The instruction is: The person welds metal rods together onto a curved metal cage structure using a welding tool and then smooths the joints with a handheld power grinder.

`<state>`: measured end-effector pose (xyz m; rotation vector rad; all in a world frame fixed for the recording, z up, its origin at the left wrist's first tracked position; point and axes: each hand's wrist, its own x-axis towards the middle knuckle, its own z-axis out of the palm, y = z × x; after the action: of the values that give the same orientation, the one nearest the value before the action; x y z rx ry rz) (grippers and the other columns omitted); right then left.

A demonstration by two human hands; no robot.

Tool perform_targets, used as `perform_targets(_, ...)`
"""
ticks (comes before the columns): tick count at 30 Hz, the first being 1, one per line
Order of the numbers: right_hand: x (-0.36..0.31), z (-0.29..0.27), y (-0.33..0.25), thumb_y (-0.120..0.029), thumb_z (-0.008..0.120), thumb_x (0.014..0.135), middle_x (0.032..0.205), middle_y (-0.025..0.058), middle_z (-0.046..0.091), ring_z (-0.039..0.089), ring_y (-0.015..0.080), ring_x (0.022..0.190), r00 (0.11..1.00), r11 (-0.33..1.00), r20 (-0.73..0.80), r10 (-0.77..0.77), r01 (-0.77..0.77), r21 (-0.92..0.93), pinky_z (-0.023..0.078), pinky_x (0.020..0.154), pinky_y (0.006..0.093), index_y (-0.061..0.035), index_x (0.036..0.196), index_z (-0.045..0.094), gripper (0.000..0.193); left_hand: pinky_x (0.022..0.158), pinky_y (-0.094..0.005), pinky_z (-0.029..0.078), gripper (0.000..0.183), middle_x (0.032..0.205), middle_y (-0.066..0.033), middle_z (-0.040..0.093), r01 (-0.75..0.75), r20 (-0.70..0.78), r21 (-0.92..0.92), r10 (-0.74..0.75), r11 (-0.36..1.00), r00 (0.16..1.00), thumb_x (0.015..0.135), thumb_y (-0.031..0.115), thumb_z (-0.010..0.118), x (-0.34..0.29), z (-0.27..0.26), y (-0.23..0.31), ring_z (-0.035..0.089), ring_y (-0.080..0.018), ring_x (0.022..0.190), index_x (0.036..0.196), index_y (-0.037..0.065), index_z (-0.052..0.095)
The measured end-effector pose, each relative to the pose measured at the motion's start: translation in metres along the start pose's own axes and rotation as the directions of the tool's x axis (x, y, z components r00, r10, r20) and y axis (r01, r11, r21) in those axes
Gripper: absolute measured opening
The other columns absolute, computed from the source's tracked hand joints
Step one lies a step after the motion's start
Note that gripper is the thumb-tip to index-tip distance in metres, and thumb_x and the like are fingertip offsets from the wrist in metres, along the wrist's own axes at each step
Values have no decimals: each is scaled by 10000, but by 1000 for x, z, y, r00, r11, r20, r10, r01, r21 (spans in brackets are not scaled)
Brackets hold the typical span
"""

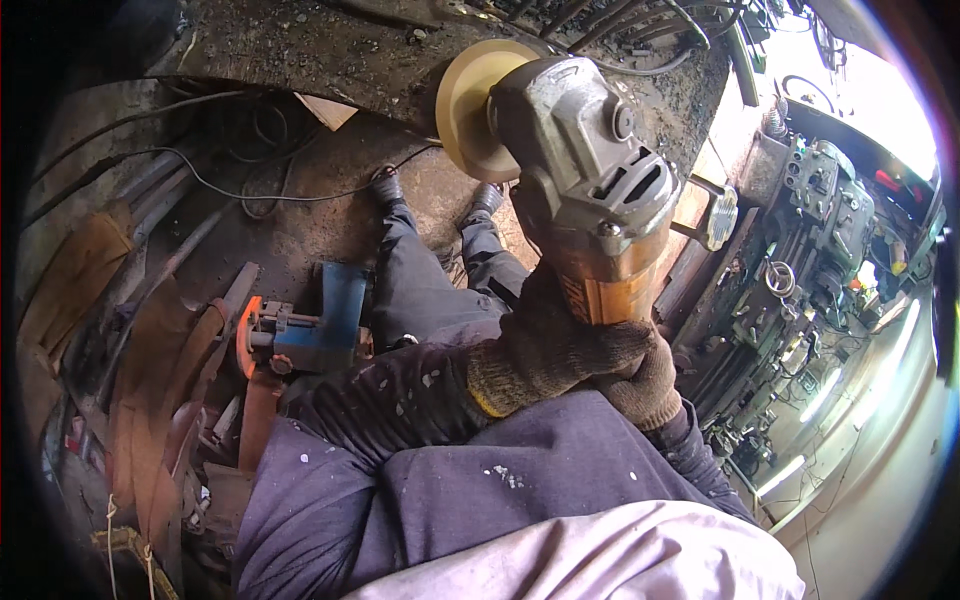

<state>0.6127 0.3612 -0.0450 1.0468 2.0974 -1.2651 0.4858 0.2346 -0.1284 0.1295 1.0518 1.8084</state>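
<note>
An angle grinder (590,150) with a worn grey metal gear head and an orange body is held up in front of me. Its pale yellow disc (472,105) points to the far left, over the edge of a dark workbench (320,55); whether the disc is spinning cannot be told. My left hand (545,345), in a brown knitted glove with a yellow cuff edge, wraps round the orange body. Close against it, my right hand (642,385) is closed in a similar glove at the body's rear end. The grinder's back end is hidden by the gloves.
Dark grit and metal rods cover the bench. A grey cable (290,198) crosses the floor near my feet. Rusty sheets and bars (150,420) lie at the left, beside a blue machine part (340,310) with an orange disc-shaped piece. A lathe (800,260) stands at the right.
</note>
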Motion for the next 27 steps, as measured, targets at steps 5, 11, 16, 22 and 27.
perform_targets(5, -4, 0, 24, -245, 918, 710, 1316, 199, 647, 636, 296, 1223, 1000, 991, -23, 9, -12, -136, 506, 1012, 399, -21, 1442, 461, 892, 998, -398, 529, 785, 1256, -124, 637, -26, -32, 46, 27, 999, 999, 746, 286, 896, 1, 0, 8, 641, -239, 1152, 1374, 29, 501)
perform_targets(11, 0, 0, 16, -251, 915, 718, 1306, 199, 654, 648, 314, 1208, 997, 991, -17, -76, 73, -116, 516, 997, 405, -5, 1456, 445, 909, 977, -389, 536, 787, 1225, -121, 649, -44, -43, -78, 40, 996, 998, 727, 378, 904, 3, 0, 3, 651, -238, 1126, 1334, 33, 541)
perform_targets(16, 1, -1, 11, -245, 907, 730, 1297, 202, 659, 654, 316, 1199, 997, 987, -19, -77, 73, -143, 519, 993, 403, 7, 1453, 442, 895, 971, -386, 539, 740, 1196, -123, 659, -25, -126, 98, 38, 995, 991, 730, 338, 908, 0, 0, 12, 656, -237, 1110, 1308, 32, 560)
perform_targets(22, 2, 0, 13, -234, 892, 742, 1291, 200, 662, 655, 308, 1194, 995, 989, -42, -96, 90, -120, 515, 1000, 399, 9, 1434, 462, 850, 969, -388, 540, 714, 1194, -125, 658, -15, -31, -17, 15, 1000, 999, 751, 295, 894, 4, -2, 7, 655, -241, 1106, 1320, 28, 553)
perform_targets(27, 7, 2, -17, -169, 853, 753, 1244, 179, 686, 673, 282, 1145, 997, 996, -49, -56, 52, -69, 531, 971, 393, 4, 1340, 550, 683, 956, -372, 542, 693, 1195, -115, 653, 29, 16, 40, -30, 999, 999, 768, 269, 885, 6, -5, 10, 654, -223, 1093, 1320, 22, 546)
